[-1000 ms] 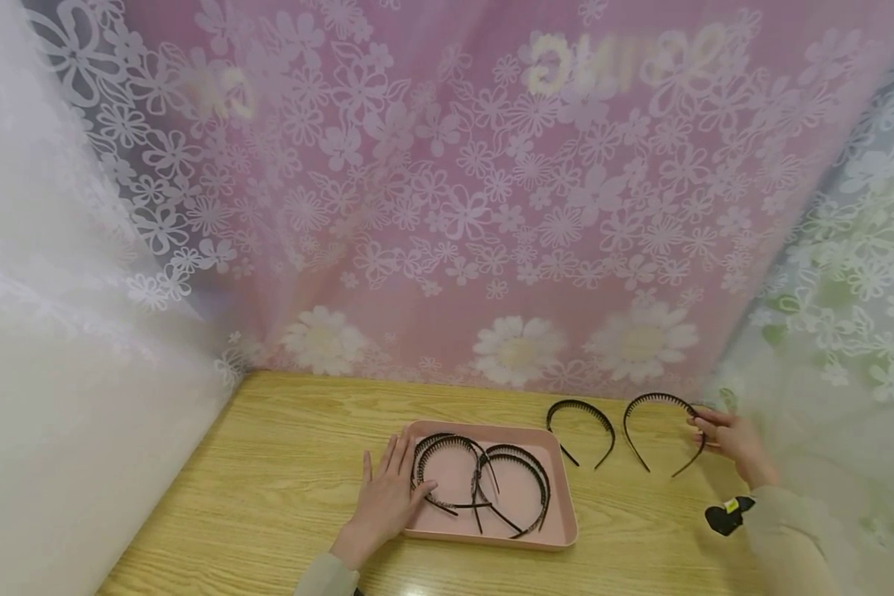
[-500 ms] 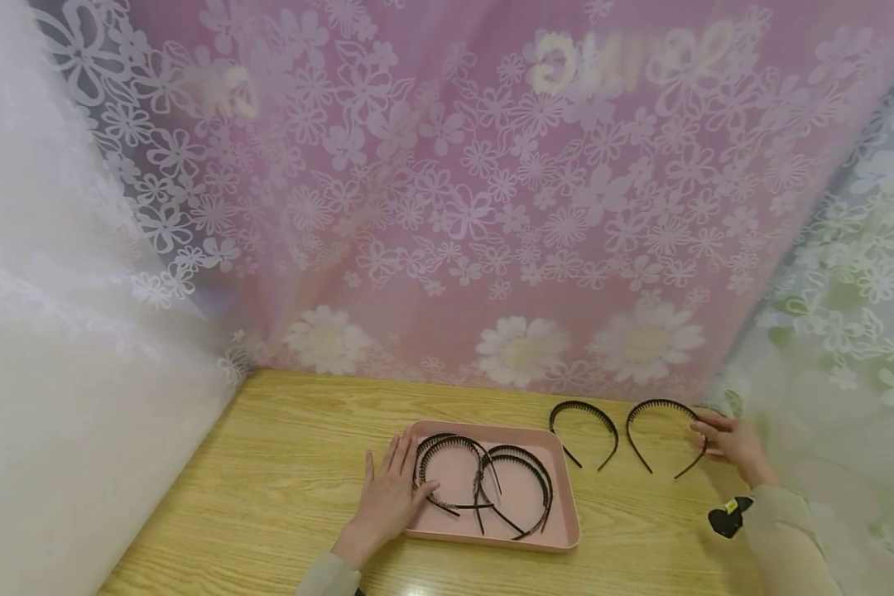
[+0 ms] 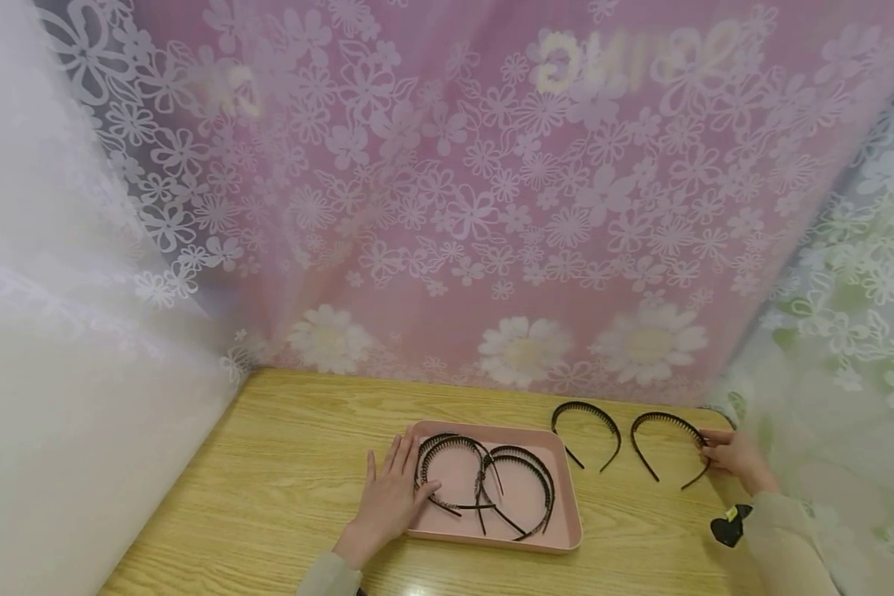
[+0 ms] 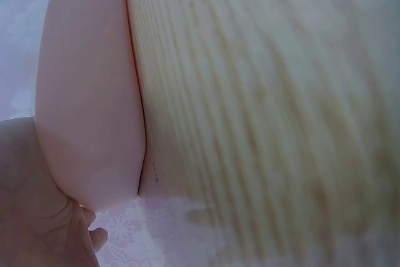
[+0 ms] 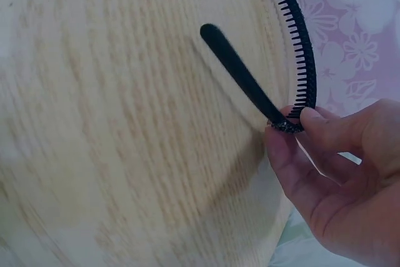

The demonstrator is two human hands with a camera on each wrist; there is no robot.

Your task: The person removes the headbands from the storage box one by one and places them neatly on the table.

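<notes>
My right hand [image 3: 737, 458] pinches the right side of a black toothed headband [image 3: 666, 416] between thumb and fingers at the table's right. In the right wrist view, the held headband [image 5: 304, 48] shows its row of teeth and one rounded end over the wood. A second headband [image 3: 585, 406] lies just left of it. My left hand [image 3: 385, 498] rests with spread fingers on the left rim of a pink tray [image 3: 566, 530]. Several black headbands [image 3: 517, 455] overlap inside the tray. In the left wrist view the tray's outer wall [image 4: 90, 92] shows beside the hand [image 4: 37, 198].
The wood-grain table [image 3: 268, 480] ends at a pink flowered curtain [image 3: 432, 248] behind. Pale curtain sheets [image 3: 60, 348] hang along the left and right sides. A black strap-like piece with a yellow mark [image 3: 728, 528] sits at the right wrist.
My right hand has lowered slightly toward the front with the headband, which now sits a little lower and farther right. My left hand and the tray stay in place.
</notes>
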